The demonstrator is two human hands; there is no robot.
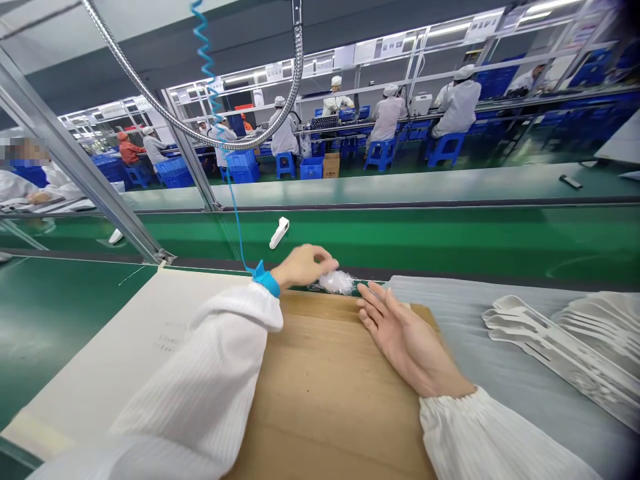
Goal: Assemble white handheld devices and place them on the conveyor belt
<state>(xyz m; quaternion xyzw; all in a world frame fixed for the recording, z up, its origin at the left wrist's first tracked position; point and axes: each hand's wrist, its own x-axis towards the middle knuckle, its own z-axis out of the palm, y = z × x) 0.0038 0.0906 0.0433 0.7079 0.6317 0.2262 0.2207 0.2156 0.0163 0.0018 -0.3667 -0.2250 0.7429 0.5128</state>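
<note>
My left hand [304, 265] is at the far edge of a brown cardboard sheet [325, 393], its fingers pinched on a small crumpled clear plastic bag [337, 282]. A blue wrist strap [265, 279] with a coiled blue cord sits on that wrist. My right hand [405, 337] lies on the cardboard just right of the bag, fingers stretched out and flat, holding nothing. Both arms wear white ribbed sleeves.
A stack of white moulded plastic parts [565, 347] lies on grey foam sheet [460, 313] at the right. A white paper sheet [130, 340] lies left. One white part [279, 233] rides the green conveyor belt [450, 233]. Metal frame post [85, 173] at left; workers sit beyond.
</note>
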